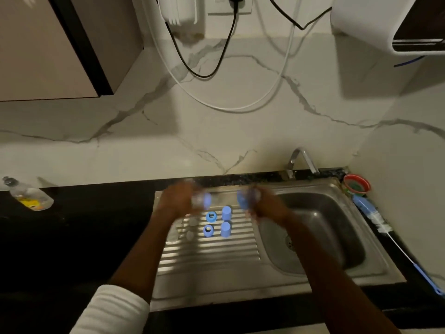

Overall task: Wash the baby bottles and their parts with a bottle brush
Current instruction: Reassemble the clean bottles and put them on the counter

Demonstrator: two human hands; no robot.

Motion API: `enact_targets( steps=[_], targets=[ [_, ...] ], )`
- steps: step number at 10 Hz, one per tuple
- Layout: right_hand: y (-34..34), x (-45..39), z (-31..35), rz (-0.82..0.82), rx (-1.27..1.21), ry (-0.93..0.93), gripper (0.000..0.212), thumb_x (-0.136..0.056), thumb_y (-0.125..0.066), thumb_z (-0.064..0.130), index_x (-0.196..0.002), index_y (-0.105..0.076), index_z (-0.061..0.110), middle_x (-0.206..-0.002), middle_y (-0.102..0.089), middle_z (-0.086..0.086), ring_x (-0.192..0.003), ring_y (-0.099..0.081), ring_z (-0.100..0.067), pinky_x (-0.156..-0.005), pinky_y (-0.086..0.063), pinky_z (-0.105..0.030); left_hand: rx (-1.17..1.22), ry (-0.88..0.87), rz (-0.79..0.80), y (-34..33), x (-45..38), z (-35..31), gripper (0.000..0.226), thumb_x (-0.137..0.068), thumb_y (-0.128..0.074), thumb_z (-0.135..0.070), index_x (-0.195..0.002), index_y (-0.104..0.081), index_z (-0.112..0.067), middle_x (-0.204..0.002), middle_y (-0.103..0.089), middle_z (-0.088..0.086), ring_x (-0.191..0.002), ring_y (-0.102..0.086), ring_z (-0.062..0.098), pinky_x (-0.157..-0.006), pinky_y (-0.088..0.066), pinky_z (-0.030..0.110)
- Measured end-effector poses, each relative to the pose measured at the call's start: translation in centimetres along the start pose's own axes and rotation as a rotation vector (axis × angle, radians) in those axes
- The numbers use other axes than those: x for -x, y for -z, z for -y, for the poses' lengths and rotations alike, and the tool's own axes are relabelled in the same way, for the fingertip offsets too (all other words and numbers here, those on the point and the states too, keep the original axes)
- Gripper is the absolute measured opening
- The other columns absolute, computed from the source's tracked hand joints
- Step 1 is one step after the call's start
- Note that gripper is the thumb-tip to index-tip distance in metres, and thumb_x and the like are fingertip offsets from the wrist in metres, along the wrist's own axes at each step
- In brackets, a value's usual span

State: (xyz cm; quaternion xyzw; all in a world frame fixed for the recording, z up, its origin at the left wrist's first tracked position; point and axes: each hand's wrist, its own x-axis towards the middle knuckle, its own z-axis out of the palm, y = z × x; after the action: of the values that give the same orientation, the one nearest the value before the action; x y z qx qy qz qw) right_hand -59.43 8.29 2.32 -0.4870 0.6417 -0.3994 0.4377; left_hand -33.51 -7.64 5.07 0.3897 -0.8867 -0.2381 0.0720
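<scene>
Steel drainboard (216, 256): two blue caps (226, 221), two blue rings (210, 224), clear parts (190, 229).

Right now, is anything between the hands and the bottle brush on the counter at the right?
Nothing visible blocks it. The bottle brush lies on the counter right of the sink basin, which only lies open below the way. Both the left hand and right hand already hold blurred bottle parts.

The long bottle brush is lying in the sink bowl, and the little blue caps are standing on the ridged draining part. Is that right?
Not quite. The head view shows the bottle brush lying on the dark counter to the right of the sink, not in the bowl. The rest is right: the little blue caps stand on the ridged draining board.
</scene>
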Motion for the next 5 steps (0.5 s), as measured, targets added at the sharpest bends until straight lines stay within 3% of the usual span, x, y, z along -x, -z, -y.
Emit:
enact_targets(
  steps=[1,2,3,5],
  targets=[
    [-2.7,2.1,-5.5,0.249,0.560,-0.203,0.034,-0.094,-0.071,0.028,-0.120,-0.058,0.009,-0.103,-0.070,-0.016,-0.089,-0.070,-0.029,-0.076,-0.054,-0.034,-0.183,0.098,0.107,-4.4,2.8,3.1,0.051,-0.074,-0.079,-0.060,-0.119,-0.067,-0.038,-0.119,-0.067,-0.009,-0.111,-0.063,0.016,-0.092,-0.050,0.033],
    [-4.6,2.5,-5.7,0.016,-0.001,-0.218,0.031,-0.097,-0.067,0.032,-0.118,-0.050,0.018,-0.078,-0.073,-0.018,-0.058,-0.068,-0.028,-0.049,-0.052,-0.031,0.157,0.044,-0.007,-6.4,3.8,4.3,0.048,-0.074,-0.083,-0.056,-0.114,-0.067,-0.034,-0.111,-0.068,-0.011,-0.100,-0.065,0.011,-0.085,-0.051,0.031],
    [-5.7,1.6,-4.2,-0.095,-0.175,-0.112,0.030,-0.097,-0.065,0.035,-0.118,-0.048,0.021,-0.074,-0.072,-0.018,-0.050,-0.065,-0.027,-0.044,-0.049,-0.029,0.358,-0.025,-0.045,-6.9,3.9,3.7,0.041,-0.075,-0.085,-0.052,-0.107,-0.068,-0.035,-0.101,-0.071,-0.017,-0.092,-0.066,0.003,-0.079,-0.052,0.025],
    [-7.2,0.9,-3.1,-0.061,-0.265,0.027,0.025,-0.101,-0.060,0.038,-0.119,-0.049,0.025,-0.081,-0.073,-0.022,-0.059,-0.067,-0.037,-0.049,-0.053,-0.031,0.491,-0.108,-0.054,-7.2,3.3,2.0,0.041,-0.080,-0.080,-0.054,-0.112,-0.067,-0.034,-0.105,-0.071,-0.014,-0.097,-0.068,0.011,-0.082,-0.058,0.032]
  ],
)
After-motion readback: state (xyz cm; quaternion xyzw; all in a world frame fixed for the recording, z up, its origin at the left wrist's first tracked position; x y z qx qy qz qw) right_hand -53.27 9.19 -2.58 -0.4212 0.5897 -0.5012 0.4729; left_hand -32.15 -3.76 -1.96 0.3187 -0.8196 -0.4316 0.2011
